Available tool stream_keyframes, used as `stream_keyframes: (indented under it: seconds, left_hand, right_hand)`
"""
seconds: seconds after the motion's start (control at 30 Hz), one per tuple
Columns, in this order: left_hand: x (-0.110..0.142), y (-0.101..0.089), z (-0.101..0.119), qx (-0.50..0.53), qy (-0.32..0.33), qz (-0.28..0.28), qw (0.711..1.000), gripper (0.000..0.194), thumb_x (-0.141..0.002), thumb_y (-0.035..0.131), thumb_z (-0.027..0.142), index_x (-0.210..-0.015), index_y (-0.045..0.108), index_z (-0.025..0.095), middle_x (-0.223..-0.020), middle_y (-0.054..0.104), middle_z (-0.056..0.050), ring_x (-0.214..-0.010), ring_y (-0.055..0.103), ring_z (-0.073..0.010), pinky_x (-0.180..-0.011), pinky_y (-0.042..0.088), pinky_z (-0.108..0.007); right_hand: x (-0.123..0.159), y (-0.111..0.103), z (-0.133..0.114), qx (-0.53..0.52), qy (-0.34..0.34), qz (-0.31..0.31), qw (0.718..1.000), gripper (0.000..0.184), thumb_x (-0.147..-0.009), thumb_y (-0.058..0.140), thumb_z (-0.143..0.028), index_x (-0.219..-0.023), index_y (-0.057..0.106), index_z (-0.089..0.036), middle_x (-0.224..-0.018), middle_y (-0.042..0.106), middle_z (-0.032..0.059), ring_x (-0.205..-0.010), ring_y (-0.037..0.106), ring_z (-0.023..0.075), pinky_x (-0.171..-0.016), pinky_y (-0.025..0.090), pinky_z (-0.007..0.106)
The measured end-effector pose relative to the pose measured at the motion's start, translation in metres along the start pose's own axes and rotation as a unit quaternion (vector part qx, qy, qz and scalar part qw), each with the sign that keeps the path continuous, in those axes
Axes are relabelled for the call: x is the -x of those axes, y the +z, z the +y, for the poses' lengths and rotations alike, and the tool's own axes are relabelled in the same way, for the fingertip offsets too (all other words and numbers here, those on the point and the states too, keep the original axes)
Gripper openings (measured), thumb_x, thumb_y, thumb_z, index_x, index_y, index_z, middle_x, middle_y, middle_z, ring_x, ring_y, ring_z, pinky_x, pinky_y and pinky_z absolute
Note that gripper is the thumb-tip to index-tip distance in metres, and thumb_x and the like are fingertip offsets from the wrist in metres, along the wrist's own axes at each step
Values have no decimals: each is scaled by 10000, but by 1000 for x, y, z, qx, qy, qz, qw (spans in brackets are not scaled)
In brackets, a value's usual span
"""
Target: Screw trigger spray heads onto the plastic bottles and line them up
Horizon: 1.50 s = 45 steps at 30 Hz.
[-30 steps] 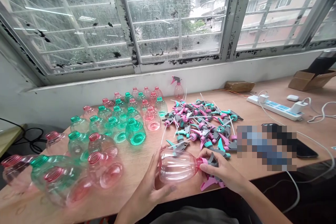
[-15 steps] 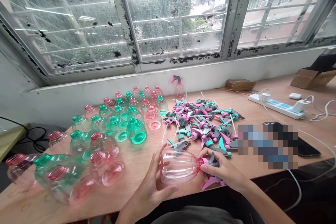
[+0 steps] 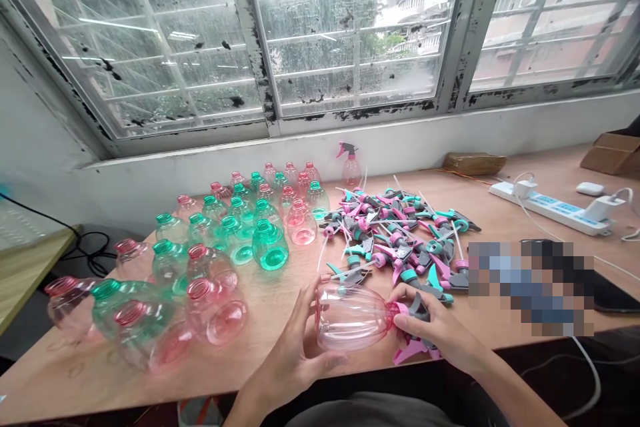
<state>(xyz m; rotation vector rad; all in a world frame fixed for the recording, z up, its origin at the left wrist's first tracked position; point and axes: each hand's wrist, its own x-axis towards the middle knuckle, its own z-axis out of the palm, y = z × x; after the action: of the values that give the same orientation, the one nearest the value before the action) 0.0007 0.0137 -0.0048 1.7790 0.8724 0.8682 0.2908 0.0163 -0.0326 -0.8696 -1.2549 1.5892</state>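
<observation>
A clear pink bottle lies on its side near the front edge of the wooden table. My left hand cups its wide base, fingers curled round it. My right hand is closed on a pink and grey trigger sprayer head that sits at the bottle's neck. Whether the head is screwed tight cannot be told.
Several pink and green bottles stand or lie at the left. A heap of trigger heads lies at centre right, with one assembled spray bottle behind. A power strip, cables, a phone and a cardboard box occupy the right.
Both hands keep their hold on the bottle and the sprayer head. The camera has turned slightly left, so everything sits a little further right in view.
</observation>
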Motion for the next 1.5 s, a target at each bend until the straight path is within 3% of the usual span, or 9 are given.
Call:
stream_keyframes:
  seconds: [0.27, 0.5, 0.67, 0.9, 1.0, 1.13, 1.27, 1.4, 1.5]
  left_hand:
    - [-1, 1, -1, -37, 31, 12, 999, 763, -994, 623, 318, -1604, 187, 454, -1689, 255, -72, -1470, 393, -329, -1232, 347, -527]
    - [-1, 4, 6, 0, -12, 26, 1000, 989, -810, 856, 369, -1588, 251, 446, -1695, 257, -60, -1391, 494, -355, -1203, 396, -506]
    - [-1, 4, 8, -10, 24, 27, 999, 891, -876, 793, 350, -1587, 265, 454, -1692, 266, -36, -1519, 339, -354, -1261, 312, -487]
    - [-2, 6, 1, 19, 38, 17, 999, 736, -976, 663, 328, -1592, 270, 419, -1717, 210, -54, -1579, 229, -331, -1255, 337, -443]
    - [-2, 5, 2, 34, 34, 0, 999, 830, -955, 699, 323, -1604, 195, 438, -1725, 191, -53, -1587, 215, -333, -1230, 383, -443]
    - [-3, 1, 3, 13, 16, -7, 1000, 1007, -875, 802, 320, -1607, 121, 444, -1715, 229, -65, -1547, 315, -351, -1266, 298, -515]
    - [-3, 0, 1, -24, 22, -3, 999, 893, -916, 746, 344, -1596, 176, 442, -1712, 214, -56, -1528, 345, -349, -1265, 300, -520]
    - [-2, 4, -6, -46, 54, 49, 996, 653, -1010, 570, 435, -1584, 257, 448, -1705, 245, -41, -1565, 256, -338, -1267, 293, -518]
    - [-2, 6, -8, -26, 32, 57, 998, 702, -1014, 568, 436, -1601, 183, 448, -1720, 225, -61, -1559, 283, -335, -1258, 310, -529]
  right_hand:
    - [-1, 0, -1, 17, -5, 11, 1000, 369, -849, 844, -449, -985, 606, -202, -704, 699, -28, -606, 630, 151, -587, 504, 237]
    - [-1, -1, 2, 12, 5, 2, 1000, 388, -848, 841, -456, -992, 580, -208, -696, 707, -25, -605, 640, 163, -606, 526, 267]
    - [0, 0, 0, 28, -10, 14, 999, 371, -846, 840, -464, -987, 600, -217, -678, 684, -36, -609, 628, 159, -578, 497, 239]
    - [0, 0, -1, 27, -2, -1, 1000, 391, -852, 837, -461, -1003, 585, -204, -699, 692, -29, -611, 630, 151, -602, 502, 244]
    - [0, 1, -4, 30, 0, -1, 1000, 382, -854, 831, -465, -996, 589, -206, -703, 706, -25, -613, 646, 158, -608, 510, 248]
    - [1, 3, -7, 38, -9, 10, 999, 362, -849, 837, -455, -970, 603, -208, -710, 702, -30, -623, 650, 157, -594, 498, 234]
    - [2, 4, -5, 32, -7, 21, 999, 366, -856, 837, -445, -996, 600, -204, -707, 692, -35, -625, 625, 144, -573, 461, 220]
    - [0, 3, -2, 19, -5, 14, 1000, 375, -857, 839, -443, -994, 592, -197, -719, 694, -33, -623, 605, 138, -601, 484, 240]
    - [-1, 2, -2, 12, -4, 15, 1000, 384, -849, 843, -450, -995, 590, -201, -723, 701, -31, -624, 613, 138, -609, 502, 241]
